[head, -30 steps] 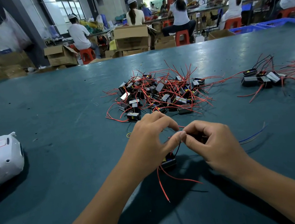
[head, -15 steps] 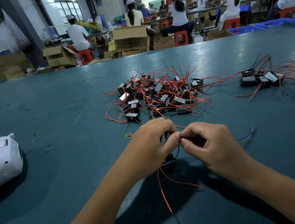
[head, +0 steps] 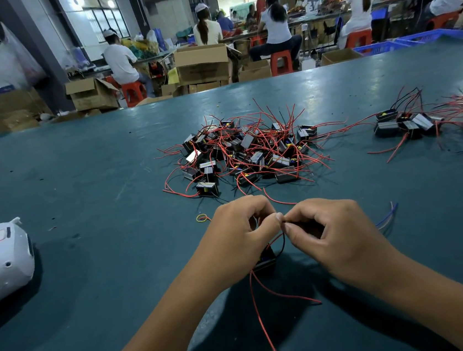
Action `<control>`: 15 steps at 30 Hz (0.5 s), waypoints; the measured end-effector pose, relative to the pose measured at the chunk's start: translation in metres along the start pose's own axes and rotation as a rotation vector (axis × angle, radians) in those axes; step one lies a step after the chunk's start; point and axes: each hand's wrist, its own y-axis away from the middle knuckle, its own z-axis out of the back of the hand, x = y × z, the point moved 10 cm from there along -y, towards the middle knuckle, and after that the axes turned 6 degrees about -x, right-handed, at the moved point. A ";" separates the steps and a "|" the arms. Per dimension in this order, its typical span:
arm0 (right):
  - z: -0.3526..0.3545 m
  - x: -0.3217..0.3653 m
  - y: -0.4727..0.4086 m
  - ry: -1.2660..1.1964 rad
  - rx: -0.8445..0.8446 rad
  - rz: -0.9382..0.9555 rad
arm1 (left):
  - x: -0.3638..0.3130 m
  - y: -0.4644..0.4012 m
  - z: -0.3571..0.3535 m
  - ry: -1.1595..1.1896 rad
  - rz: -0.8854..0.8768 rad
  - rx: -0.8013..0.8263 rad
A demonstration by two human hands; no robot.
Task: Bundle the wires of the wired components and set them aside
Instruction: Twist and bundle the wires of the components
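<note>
Both hands (head: 282, 227) pinch thin red wires (head: 269, 289).

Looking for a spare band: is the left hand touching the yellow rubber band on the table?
Apart. The head view shows table between the left hand and the rubber band.

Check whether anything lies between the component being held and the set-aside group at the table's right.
Nothing visible does. The small black component hangs under both hands; bare green table stretches to the right group, except thin blue-white wires nearby.

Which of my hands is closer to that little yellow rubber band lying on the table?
Left. The left hand sits just right of the rubber band, nearly touching it; the right hand is farther right, beyond the left.
</note>
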 end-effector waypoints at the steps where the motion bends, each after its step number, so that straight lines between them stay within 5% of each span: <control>1: -0.001 0.002 0.000 0.017 0.003 0.015 | 0.003 0.000 -0.001 0.022 0.038 -0.004; 8: -0.007 0.018 0.004 0.155 0.059 0.183 | 0.030 0.007 -0.008 0.273 0.357 0.008; 15: 0.004 0.001 -0.003 -0.005 0.015 0.061 | 0.020 -0.004 0.005 0.430 0.177 0.080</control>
